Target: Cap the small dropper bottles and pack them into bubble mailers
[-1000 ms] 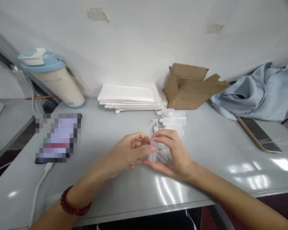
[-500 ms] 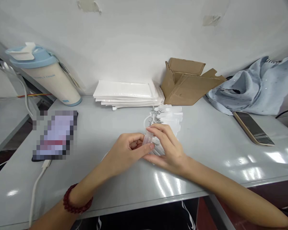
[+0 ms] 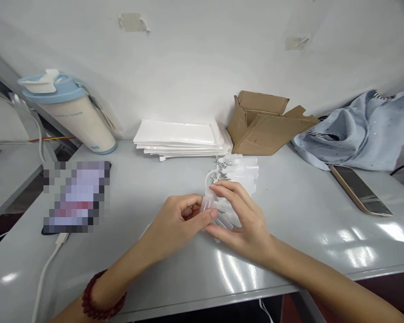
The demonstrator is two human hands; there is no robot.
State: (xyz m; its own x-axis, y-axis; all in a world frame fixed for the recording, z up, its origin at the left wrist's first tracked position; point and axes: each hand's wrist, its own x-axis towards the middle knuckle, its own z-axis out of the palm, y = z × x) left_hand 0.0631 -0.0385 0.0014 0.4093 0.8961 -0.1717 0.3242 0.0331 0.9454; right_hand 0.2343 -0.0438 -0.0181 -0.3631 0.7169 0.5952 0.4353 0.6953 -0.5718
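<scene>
Grey tabletop (image 3: 289, 220) bears: lidded tumbler (image 3: 79, 121), cabled smartphone (image 3: 82, 190), white packet stack (image 3: 177, 133), cardboard box (image 3: 265, 134), translucent tubes (image 3: 244, 172), pale-blue cloth (image 3: 363, 132), gold-edged smartphone (image 3: 360, 190).

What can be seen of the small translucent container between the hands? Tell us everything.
The small container looks like whitish, see-through plastic, roughly cylindrical, held above the grey table with its top leaning slightly right. The left hand grips it; the right hand is at its upper end. Its base is hidden.

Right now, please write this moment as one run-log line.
left hand: holding translucent container | right hand: at container's upper end | nearby: more containers, open cardboard box
</scene>
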